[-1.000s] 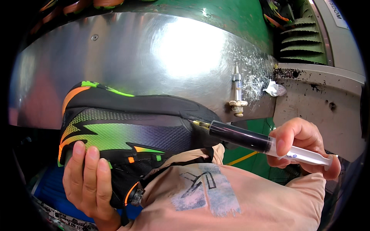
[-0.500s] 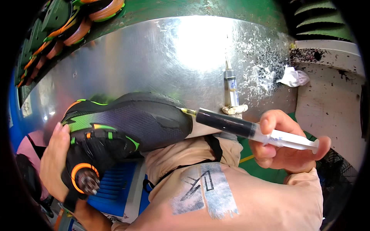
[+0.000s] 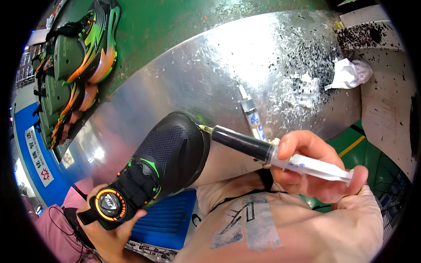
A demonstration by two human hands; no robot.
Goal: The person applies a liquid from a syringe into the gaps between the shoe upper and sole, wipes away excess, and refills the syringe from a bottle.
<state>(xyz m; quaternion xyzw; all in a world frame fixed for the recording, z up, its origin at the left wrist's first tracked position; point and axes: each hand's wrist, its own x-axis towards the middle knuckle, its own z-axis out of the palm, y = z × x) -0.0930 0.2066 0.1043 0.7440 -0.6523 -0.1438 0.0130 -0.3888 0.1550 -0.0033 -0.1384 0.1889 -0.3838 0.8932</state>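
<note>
My left hand (image 3: 107,239) is wrapped round the heel end of a dark shoe (image 3: 169,151) with green and orange trim. An orange-ringed round dial (image 3: 110,205) shows above that hand, and the toe points up toward the right. My right hand (image 3: 313,162) holds a syringe (image 3: 241,143) filled with black fluid, thumb on the plunger end and fingers round the barrel. Its yellowish tip is at the edge of the shoe's toe; whether it touches cannot be told. Just behind lies a second, smaller syringe (image 3: 253,118) on the metal table.
The shiny metal table (image 3: 131,96) carries white and black residue at its right. A crumpled white cloth (image 3: 351,73) lies near the right edge. Several similar shoes (image 3: 87,52) with green inserts stand at the far left. Someone's pink clothing (image 3: 52,230) shows lower left.
My left hand has turned the shoe, so its toe now points farther up and its upper and dial face me. The syringe has shifted slightly left, its tip staying by the toe.
</note>
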